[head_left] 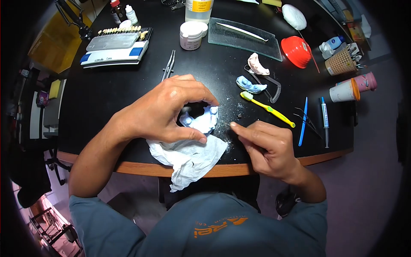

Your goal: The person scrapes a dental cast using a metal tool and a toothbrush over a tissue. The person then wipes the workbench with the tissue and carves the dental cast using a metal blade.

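While head view looks down, pale-blue cast (205,123): in left hand's grip, L of yellow-green toothbrush (269,110).
Left hand (165,105): also L of toothbrush; half-curled in a C, thumb at cast's near edge, fingertip at far edge; has hold of cast.
Right hand (269,145): on person's side of toothbrush; index out twd cast, other fingers folded; poss. a thin bit at fingertip, too small to tell, so can't say if it holds anything.
White cloth (192,160): L of toothbrush, person's side, at bench edge.
Cast handling: prob. light, stiff, brittle; teeth likely the weak spots; any dust on it might make it a bit slick.
Cast hold: best by outer sides of base, thumb opp. fingers, gentle squeeze, off the teeth.
Spare blue arch (251,86): just beyond toothbrush head.
Pink arch (257,65): same way from toothbrush, farther.
White jar (190,39): far-L of toothbrush; lid on, contents hidden.
Clear bottle (198,17): far-L of toothbrush, farther out; clear liquid inside.
Red bowl (295,52): beyond toothbrush, a bit R; can't see inside.
Woven basket (340,65): far-R of toothbrush; brushes + thin tools standing in it.
Orange-rimmed cup (342,91): R of toothbrush; contents n/v.
Syringe (325,122): R of toothbrush; can't tell how full.
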The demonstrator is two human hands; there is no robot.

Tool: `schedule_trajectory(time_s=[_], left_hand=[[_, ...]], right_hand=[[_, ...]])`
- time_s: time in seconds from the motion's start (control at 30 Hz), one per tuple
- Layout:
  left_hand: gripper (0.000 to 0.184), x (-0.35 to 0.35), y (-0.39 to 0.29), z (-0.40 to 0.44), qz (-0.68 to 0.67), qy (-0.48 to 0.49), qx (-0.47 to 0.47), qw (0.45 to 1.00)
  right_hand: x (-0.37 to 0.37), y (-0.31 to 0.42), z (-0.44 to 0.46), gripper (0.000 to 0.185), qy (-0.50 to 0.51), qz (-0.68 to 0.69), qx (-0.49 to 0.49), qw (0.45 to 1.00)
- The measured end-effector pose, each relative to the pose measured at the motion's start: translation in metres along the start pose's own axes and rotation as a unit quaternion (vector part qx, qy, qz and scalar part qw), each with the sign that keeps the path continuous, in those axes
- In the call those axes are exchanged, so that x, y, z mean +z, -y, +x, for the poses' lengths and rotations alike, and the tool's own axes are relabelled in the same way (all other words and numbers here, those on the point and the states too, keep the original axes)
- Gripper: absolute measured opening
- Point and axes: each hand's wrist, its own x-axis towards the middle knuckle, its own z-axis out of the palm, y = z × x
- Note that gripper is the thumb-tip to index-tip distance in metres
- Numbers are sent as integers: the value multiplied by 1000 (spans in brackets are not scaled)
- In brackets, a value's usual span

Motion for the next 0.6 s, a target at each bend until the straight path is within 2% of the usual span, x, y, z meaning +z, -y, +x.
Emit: schedule_trajectory(time_s=[0.13, 0.2, 0.3, 0.53, 0.6], left_hand=[[59, 4, -10, 3, -56, -55, 31, 996], [57, 1, -21, 5, 116, -82, 122, 982], [59, 5, -24, 4, 237, -62, 179, 953], [54, -10, -15, 3, 110, -168, 59, 978], [55, -15, -14, 1, 64, -168, 17, 984]], right_hand=[[-14, 7, -22, 45, -43, -76, 41, 995], [-20, 8, -33, 45, -75, -119, 62, 988], [-24, 3, -49, 44, -99, -170, 79, 977], [-21, -3, -60, 35, -146, -205, 83, 964], [-17, -6, -61, 34, -161, -199, 81, 963]])
